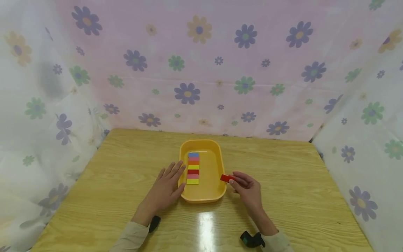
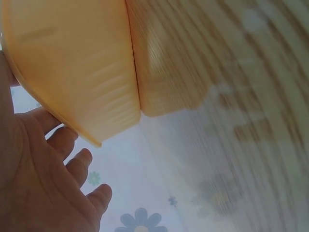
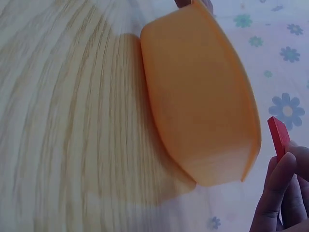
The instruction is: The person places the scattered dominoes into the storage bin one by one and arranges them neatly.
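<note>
A yellow-orange plastic tray [image 1: 210,196] stands on the table. Along its left inner side lies a column of several coloured blocks [image 1: 193,168], in blue, pink, orange, yellow and red. My left hand [image 1: 165,189] rests with spread fingers on the tray's left rim; the left wrist view shows its fingertips [image 2: 65,140] touching that rim. Between thumb and fingers, my right hand [image 1: 248,190] pinches a red block [image 1: 225,178] at the tray's right rim. In the right wrist view the same red block [image 3: 278,137] sticks up from the fingertips, beside the tray wall [image 3: 203,106].
The wooden table [image 1: 283,175] spreads around the tray on every side. A flowered curtain [image 1: 214,70] hangs behind the table and down both sides. Black wrist devices are strapped near each sleeve, the right one [image 1: 252,239] close to the table's front.
</note>
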Motion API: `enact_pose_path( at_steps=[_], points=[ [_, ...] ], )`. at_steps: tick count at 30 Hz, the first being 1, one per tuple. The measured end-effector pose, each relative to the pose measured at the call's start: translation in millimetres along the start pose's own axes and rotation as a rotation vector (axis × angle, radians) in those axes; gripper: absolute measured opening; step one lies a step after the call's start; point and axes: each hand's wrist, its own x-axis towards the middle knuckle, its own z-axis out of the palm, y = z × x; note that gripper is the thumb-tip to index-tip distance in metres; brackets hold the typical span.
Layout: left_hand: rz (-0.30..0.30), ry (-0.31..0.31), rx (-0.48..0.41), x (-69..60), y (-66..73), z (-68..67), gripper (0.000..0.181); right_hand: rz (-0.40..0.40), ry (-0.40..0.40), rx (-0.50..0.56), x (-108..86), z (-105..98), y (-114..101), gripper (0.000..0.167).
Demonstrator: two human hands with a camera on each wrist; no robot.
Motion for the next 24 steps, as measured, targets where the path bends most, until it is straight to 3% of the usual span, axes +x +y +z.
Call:
enact_pose_path(
  at_steps=[12, 17, 24],
  points=[
    [-0.002, 0.003, 0.010, 1.7, -1.6, 2.6, 0.062, -0.138, -0.117, -0.010, 1.9, 31, -9, 0.030],
    [-0.009, -0.005, 0.013, 1.7, -0.9, 1.8, 0.062, -0.132, -0.155, 0.023, 2.1, 45, -13, 0.031],
    [0.016, 0.032, 0.020, 2.9, 0.7, 1.6, 0.061, -0.131, -0.122, 0.054, 6.8, 68, -18, 0.030]
  ],
)
